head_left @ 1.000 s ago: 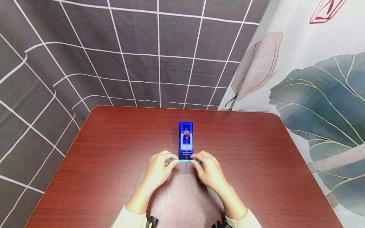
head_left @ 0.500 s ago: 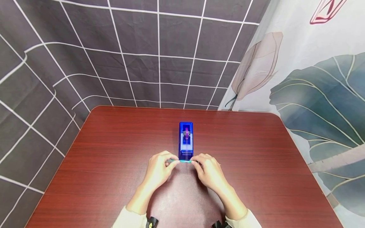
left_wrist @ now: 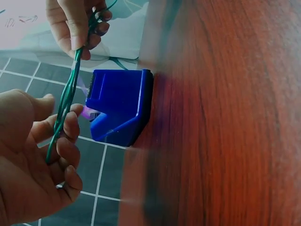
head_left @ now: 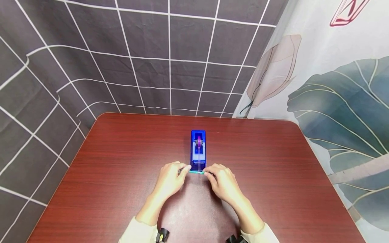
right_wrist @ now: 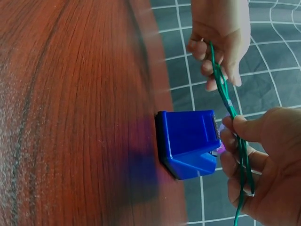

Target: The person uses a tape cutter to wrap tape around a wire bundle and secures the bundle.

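Observation:
A folded bundle of green cable [left_wrist: 67,99] stretches between the two hands, just in front of a blue tape dispenser [head_left: 193,153]. Clear tape [left_wrist: 83,85] runs from the dispenser's toothed edge to the bundle, and a pale patch of it shows on the strands in the right wrist view. The left hand [head_left: 171,177] carries one end across its curled fingers, with its thumb [left_wrist: 43,104] raised off the strands. At the other end, the right hand [head_left: 224,182] pinches the bundle between thumb and fingers; a loose cable tail hangs past its palm in the right wrist view.
The dispenser stands on a reddish-brown wooden table [head_left: 127,145], with a purple-looking tape roll [head_left: 199,141] inside it. A dark gridded curtain [head_left: 146,37] hangs behind the table, and a white leaf-printed curtain [head_left: 316,101] on the right.
The left thumb has lifted from the cable and moved up toward the dispenser. The right hand and the dispenser have hardly moved.

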`<action>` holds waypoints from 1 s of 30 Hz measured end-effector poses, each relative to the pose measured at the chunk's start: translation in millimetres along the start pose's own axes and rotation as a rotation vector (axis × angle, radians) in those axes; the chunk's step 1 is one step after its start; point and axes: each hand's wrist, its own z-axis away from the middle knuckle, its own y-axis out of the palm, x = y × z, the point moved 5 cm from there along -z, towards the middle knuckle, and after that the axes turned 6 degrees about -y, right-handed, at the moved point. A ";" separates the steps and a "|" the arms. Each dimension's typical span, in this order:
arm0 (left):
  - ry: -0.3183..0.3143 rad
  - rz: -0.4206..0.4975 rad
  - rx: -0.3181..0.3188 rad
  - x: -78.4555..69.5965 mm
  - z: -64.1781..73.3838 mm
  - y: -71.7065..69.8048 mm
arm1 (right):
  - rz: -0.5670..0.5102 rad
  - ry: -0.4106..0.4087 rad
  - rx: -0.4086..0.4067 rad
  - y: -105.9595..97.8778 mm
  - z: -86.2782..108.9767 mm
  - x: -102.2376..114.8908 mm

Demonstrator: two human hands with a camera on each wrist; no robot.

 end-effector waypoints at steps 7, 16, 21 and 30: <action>0.001 -0.015 0.023 2.0 -0.4 3.3 | 0.004 -0.016 0.003 0.1 -0.4 0.1; -0.007 0.024 0.024 2.8 0.8 2.8 | 0.017 -0.014 0.017 1.0 -0.4 0.7; -0.018 0.041 0.018 2.9 0.8 1.6 | 0.033 0.002 0.041 1.2 -1.4 0.6; -0.022 0.060 0.001 3.5 1.5 0.2 | 0.018 0.052 0.081 0.3 -1.2 -0.3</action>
